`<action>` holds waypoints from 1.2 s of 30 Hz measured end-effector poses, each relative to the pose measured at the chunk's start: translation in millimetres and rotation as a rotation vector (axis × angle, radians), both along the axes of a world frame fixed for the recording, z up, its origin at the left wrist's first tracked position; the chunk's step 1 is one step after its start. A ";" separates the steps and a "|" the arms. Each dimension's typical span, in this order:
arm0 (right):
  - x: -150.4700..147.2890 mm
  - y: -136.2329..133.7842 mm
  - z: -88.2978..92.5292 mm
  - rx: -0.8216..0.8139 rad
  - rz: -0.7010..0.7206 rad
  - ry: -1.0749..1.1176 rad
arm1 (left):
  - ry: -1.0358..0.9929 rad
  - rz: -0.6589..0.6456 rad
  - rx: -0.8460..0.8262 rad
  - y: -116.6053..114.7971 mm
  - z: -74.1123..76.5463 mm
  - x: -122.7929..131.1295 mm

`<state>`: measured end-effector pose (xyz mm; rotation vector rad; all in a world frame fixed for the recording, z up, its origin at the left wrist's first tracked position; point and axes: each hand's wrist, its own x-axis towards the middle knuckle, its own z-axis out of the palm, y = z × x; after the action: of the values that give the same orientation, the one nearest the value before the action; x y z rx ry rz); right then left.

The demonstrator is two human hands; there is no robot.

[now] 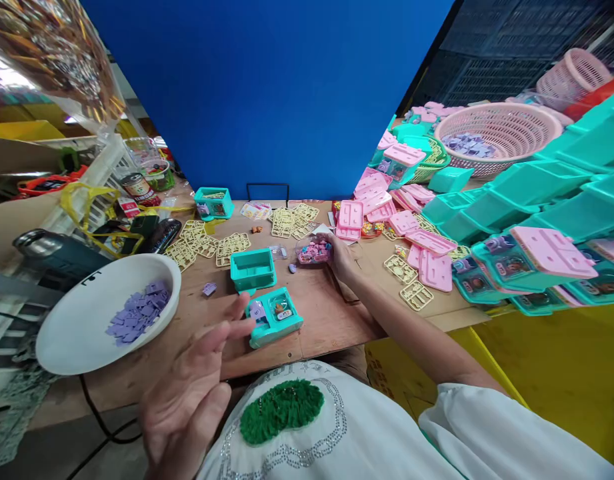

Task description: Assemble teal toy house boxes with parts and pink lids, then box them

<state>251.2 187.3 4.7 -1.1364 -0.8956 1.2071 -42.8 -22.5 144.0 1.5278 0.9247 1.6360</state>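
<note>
My left hand (pixel 194 387) hangs at the table's front with its fingers spread and nothing in them. Its fingertips overlap the left edge of a teal toy case (pixel 275 333) that has a purple piece and a clear window on its face; whether they touch I cannot tell. Behind that case lies an open teal box (pixel 253 269). Further back, my right hand (pixel 341 259) grips the right side of a small clear tub (pixel 314 253) holding pink and blue bits. A small purple piece (pixel 293 268) lies left of the tub, and another purple piece (pixel 209 289) lies further left.
A white bowl (pixel 61 340) of purple parts stands at left beside a dark flask (pixel 57 250). Cream part frames (pixel 233 249) lie across the table. Pink panels (pixel 435 271), stacked teal boxes (pixel 511 200) and a pink basket (pixel 537 130) crowd the right. A blue board (pixel 271 100) rises behind.
</note>
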 end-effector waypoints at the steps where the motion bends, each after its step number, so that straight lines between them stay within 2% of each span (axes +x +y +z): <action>1: 4.4 -1.4 0.4 0.023 -0.008 -0.099 | -0.031 0.000 -0.015 3.0 -5.8 -0.5; 7: 24.0 -16.0 5.6 0.111 0.075 -0.697 | -0.136 0.096 -0.179 8.3 -51.4 -17.6; 11: 24.0 -12.7 9.7 0.156 0.141 -0.999 | -0.166 0.188 -0.244 13.2 -75.3 -23.5; 16: 14.9 12.6 21.2 0.200 0.189 -1.217 | -0.151 0.245 -0.330 19.6 -104.8 -24.3; 20: 10.8 24.3 36.2 0.380 0.186 -1.355 | -0.085 0.289 -0.393 18.4 -123.0 -30.1; 23: 8.2 25.1 41.8 0.496 0.264 -1.507 | -0.064 0.322 -0.421 17.1 -131.3 -32.7; 26: 2.7 26.3 39.3 0.443 0.329 -1.624 | -0.061 0.340 -0.431 18.1 -132.8 -29.4; 29: -1.7 30.0 32.8 0.385 0.341 -1.659 | -0.042 0.325 -0.415 19.2 -127.8 -23.2; 32: -1.0 35.2 25.5 0.350 0.327 -1.603 | -0.019 0.252 -0.407 18.5 -123.4 -19.9; 36: 2.5 43.0 18.0 0.341 0.335 -1.477 | 0.030 0.054 -0.425 18.4 -128.0 -20.1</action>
<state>253.7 230.2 22.6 -1.5570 -2.3424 0.2125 -62.9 -4.0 16.0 1.2439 1.2474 1.3450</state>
